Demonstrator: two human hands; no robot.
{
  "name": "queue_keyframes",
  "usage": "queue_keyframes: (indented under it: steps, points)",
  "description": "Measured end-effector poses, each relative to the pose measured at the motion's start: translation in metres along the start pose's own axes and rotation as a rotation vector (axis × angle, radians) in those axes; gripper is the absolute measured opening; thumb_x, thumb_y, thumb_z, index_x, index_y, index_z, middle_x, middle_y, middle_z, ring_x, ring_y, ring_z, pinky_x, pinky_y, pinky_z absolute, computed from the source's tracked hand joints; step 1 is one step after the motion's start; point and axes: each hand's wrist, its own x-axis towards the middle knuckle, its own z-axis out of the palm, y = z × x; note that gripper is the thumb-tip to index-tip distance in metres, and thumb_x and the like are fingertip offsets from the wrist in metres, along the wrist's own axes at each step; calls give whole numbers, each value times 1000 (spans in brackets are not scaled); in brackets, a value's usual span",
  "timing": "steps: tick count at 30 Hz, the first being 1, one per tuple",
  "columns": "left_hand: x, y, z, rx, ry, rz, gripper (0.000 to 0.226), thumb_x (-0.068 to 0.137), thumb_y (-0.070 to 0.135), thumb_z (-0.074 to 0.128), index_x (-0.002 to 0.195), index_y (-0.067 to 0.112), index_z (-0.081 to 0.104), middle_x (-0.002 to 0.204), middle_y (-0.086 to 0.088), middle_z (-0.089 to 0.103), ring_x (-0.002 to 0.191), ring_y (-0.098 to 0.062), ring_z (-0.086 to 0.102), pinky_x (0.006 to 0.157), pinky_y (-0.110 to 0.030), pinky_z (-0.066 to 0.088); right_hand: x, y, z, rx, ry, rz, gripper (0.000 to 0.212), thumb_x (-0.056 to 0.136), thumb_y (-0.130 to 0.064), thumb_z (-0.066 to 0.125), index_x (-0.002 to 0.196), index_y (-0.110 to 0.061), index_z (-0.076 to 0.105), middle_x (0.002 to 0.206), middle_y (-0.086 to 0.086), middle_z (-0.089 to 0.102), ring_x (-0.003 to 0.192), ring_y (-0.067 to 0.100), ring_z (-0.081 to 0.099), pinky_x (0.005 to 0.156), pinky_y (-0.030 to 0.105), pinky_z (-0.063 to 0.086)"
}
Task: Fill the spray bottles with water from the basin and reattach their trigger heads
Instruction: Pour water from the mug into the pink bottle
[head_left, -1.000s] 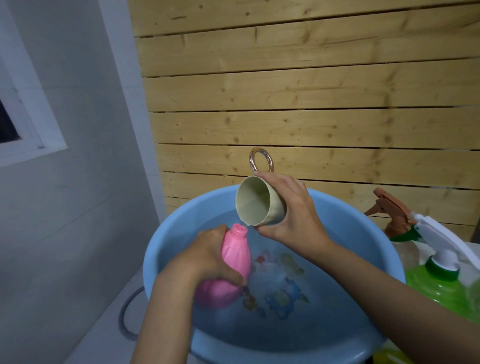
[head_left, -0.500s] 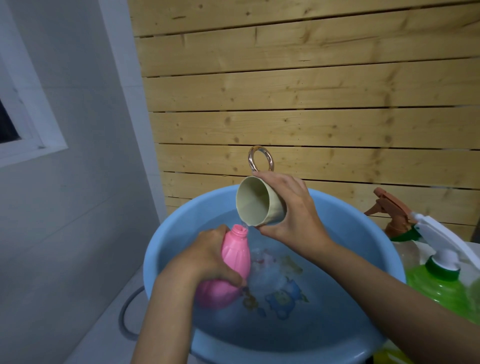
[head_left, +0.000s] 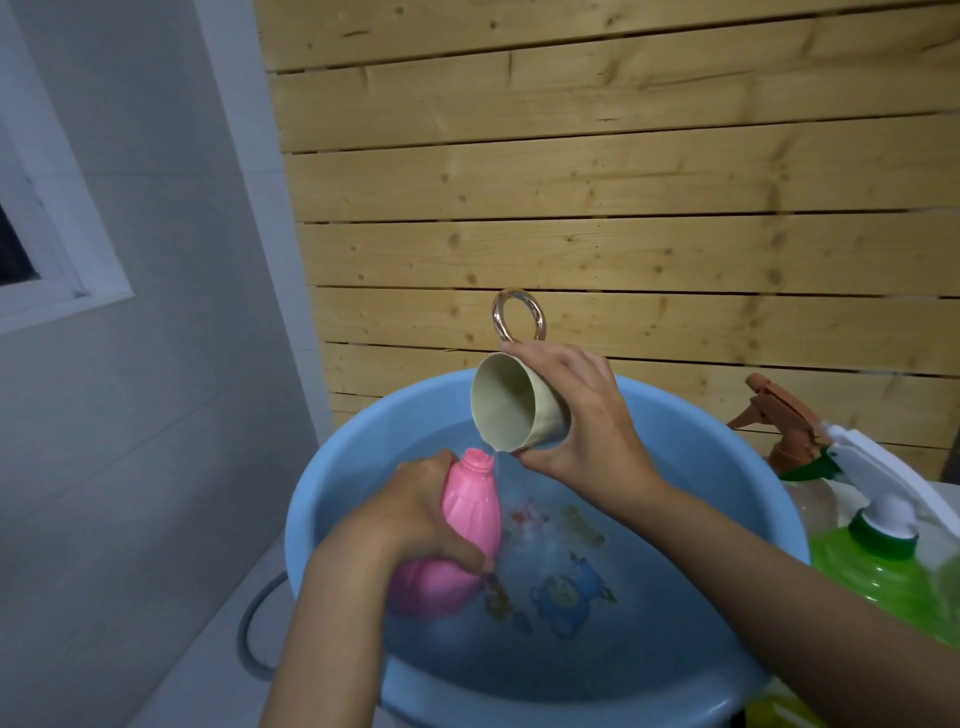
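My left hand (head_left: 415, 514) grips a pink bottle (head_left: 470, 514) with no trigger head, tilted over the blue basin (head_left: 727, 447) of water. Its open neck points up and to the right. My right hand (head_left: 582, 431) holds a beige cup (head_left: 511, 402) with a copper ring handle, tipped so its lip sits just above the bottle's neck. A thin stream of water runs from the cup's lip toward the neck. A green bottle (head_left: 878, 577) with a white trigger head and a clear bottle with a brown trigger head (head_left: 784, 421) stand to the right of the basin.
A wooden slat wall (head_left: 623, 182) rises close behind the basin. A grey tiled wall with a window frame (head_left: 67, 260) is on the left. A grey hose loop (head_left: 254, 634) lies by the basin's left side on the white ledge.
The cup has tipped a little further and water now runs from its lip. The water surface in the basin ripples. Both hands stay in about the same place.
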Motion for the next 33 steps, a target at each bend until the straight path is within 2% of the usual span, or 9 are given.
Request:
queue_keyframes:
  steps: [10,15,25,33]
  points:
    - [0,-1,-1,3,-10,-6,74,49,36,92,108,25,49,109,5,54,100,-17,54,84,-38,52,0,1,1,-29,3,-36,92,56,-17,84,139,-30,46,137,-6,48,126,24,39,106,35,35]
    - [0,-1,0,4,-11,-1,72,48,38,92,105,27,49,107,6,55,98,-16,54,81,-34,51,0,0,1,-38,5,-46,90,58,-18,83,139,-30,46,137,-5,47,127,25,38,105,38,37]
    - [0,0,-1,12,-7,-1,73,50,37,92,108,26,49,110,5,54,100,-17,54,84,-36,51,0,-3,1,-29,8,-64,87,59,-18,81,139,-28,48,138,-4,47,129,27,37,100,48,42]
    - [0,0,-1,11,-25,-12,75,49,38,92,109,27,48,111,5,54,101,-17,54,86,-38,52,0,-5,0,-42,-6,-62,90,59,-14,82,140,-30,46,140,-5,46,132,27,34,101,49,41]
